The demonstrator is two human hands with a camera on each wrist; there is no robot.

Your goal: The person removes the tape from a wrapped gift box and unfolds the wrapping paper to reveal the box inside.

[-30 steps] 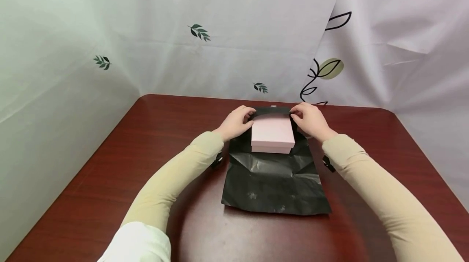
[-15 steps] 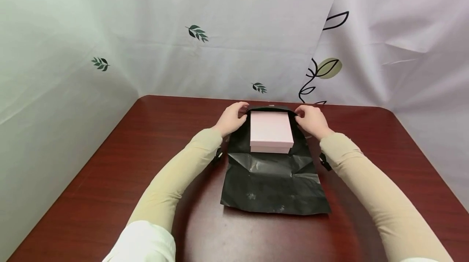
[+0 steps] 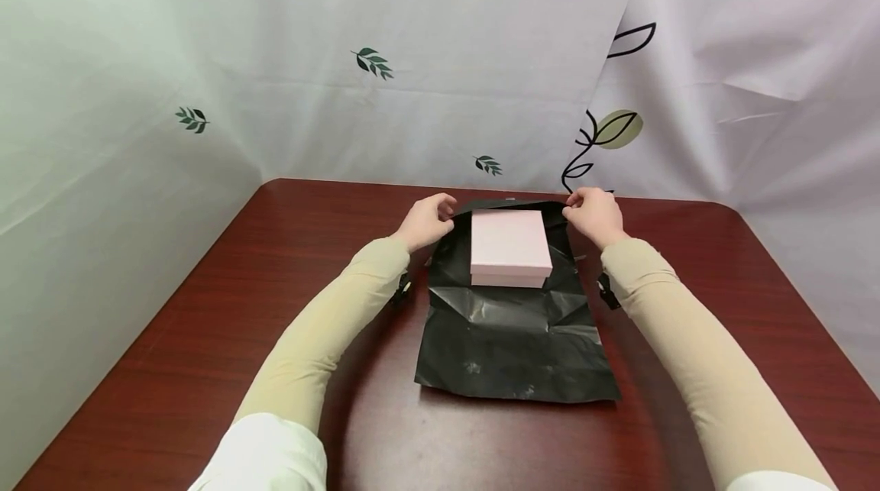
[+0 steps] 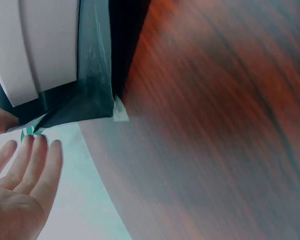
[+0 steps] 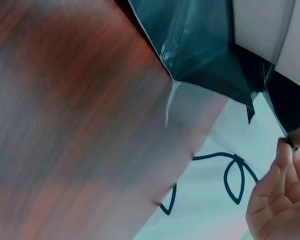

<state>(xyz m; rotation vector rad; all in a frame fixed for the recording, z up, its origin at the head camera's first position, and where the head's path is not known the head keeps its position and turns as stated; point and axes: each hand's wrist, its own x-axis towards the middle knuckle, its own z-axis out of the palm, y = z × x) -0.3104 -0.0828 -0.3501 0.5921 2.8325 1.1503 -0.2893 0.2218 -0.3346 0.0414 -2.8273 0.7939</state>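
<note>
A pale pink lidded box sits on the far half of a creased sheet of black wrapping paper. The paper's far edge stands raised behind the box. At its far left corner is my left hand; the left wrist view shows the fingers fairly straight and apart from the thumb, which touches the paper's edge. My right hand pinches the far right corner of the paper between thumb and fingers, as the right wrist view also shows.
The dark red wooden table extends to both sides. A whitish curtain with leaf prints hangs behind its back edge. Small clear tape pieces stick out from the paper's side edges.
Both hands have moved apart, away from the box's sides. The paper's far edge, earlier drawn over the back of the lid, now stands back and spread wider. The box has stayed put.
</note>
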